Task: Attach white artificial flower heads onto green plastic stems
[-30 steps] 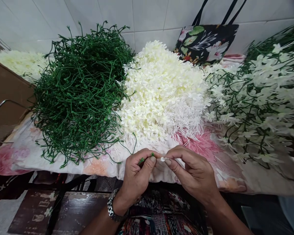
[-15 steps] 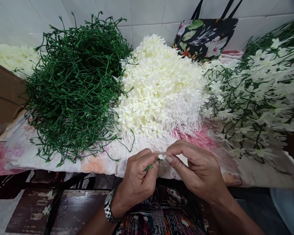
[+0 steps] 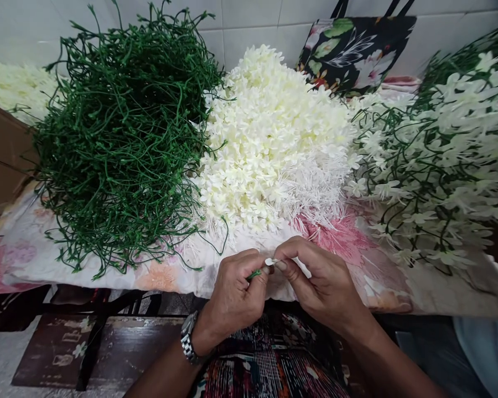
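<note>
My left hand (image 3: 234, 296) is closed in a pinch on a thin green stem (image 3: 254, 273), low in the middle of the view. My right hand (image 3: 321, 282) is closed too, pinching a small white flower piece (image 3: 269, 261) whose tip meets the stem's end. Both hands hover at the near edge of a floral cloth (image 3: 166, 273). Just beyond them lies a heap of loose white flowers (image 3: 274, 138). A tangled heap of green stems (image 3: 120, 132) lies to its left.
Stems fitted with white flowers (image 3: 435, 160) are piled at the right. A dark floral bag (image 3: 354, 52) leans on the tiled wall behind. A brown box (image 3: 4, 155) with more white flowers (image 3: 8, 88) stands at the left. A dark wooden board (image 3: 99, 351) lies below the cloth.
The stem's free end has dropped from pointing up-right to tucked low in my left fingers. Both hands have drawn closer together. The view has tilted slightly, so the heaps sit higher.
</note>
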`<state>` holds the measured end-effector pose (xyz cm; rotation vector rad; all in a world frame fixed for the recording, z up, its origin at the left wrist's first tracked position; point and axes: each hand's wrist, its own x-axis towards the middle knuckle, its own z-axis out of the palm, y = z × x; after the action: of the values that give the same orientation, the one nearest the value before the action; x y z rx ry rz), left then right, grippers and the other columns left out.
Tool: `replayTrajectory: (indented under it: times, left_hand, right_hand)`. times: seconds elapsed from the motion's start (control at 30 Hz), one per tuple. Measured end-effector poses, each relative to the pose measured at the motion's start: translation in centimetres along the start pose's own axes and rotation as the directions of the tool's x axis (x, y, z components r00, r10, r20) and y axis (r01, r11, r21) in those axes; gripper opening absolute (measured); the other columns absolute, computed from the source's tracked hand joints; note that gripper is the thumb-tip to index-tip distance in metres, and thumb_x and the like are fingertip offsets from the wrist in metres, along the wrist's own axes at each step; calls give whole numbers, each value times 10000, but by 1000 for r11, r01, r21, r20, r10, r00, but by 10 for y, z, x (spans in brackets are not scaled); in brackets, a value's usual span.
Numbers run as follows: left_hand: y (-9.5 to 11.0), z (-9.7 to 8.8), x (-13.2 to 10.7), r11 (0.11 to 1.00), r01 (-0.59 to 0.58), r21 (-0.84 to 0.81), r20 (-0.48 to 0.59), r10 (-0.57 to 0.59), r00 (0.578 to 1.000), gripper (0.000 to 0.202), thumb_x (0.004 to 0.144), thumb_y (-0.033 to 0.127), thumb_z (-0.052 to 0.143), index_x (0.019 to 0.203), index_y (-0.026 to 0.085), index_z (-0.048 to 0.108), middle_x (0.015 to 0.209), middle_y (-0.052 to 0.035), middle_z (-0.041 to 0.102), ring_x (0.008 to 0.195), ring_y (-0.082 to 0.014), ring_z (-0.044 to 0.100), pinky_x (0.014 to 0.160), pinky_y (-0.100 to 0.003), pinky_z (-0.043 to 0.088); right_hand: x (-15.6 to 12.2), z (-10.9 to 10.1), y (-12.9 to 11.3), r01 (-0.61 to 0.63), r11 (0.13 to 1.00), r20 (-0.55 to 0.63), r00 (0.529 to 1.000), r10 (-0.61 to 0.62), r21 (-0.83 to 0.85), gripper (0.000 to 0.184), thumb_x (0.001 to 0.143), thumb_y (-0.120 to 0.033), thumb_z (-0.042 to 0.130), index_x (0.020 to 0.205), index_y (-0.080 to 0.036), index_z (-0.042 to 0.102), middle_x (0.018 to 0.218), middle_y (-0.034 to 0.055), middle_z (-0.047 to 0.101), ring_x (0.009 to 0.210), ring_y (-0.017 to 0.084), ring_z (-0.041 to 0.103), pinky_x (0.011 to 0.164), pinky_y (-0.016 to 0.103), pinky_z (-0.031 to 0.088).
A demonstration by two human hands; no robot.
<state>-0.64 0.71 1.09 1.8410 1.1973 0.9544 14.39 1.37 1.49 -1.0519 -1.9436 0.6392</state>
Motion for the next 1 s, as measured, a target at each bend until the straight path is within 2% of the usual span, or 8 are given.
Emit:
replayTrajectory:
  times: [0.33,0.67,1.0]
  left_hand:
    - [-1,2,0,999,44,24,-6,-44,999,265,779,106,400,531,185,348,502,43,343,478,-90,350,465,-232,253]
    - [-2,6,1,996,45,79,-18,-43,999,257,743,89,399,527,196,312,492,35,361,476,-99,357,460,-236,253]
    - [-1,7,2,996,53,66,-35,-51,998,260,741,74,393,540,202,290,496,34,361,478,-103,358,464,-242,247]
  right_hand:
    - [-5,8,6,-42,999,-30,999,43,20,109,864,-147,464,770,-183,507,653,-5,544,571,95,526,522,204,427]
    - [-4,11,10,-18,999,-45,999,19,30,121,853,-129,462,754,-188,499,638,-8,534,555,93,514,501,195,422]
    - [-2,11,9,-19,999,-22,1000,20,40,118,851,-123,468,761,-190,508,640,-7,531,562,100,508,503,211,424]
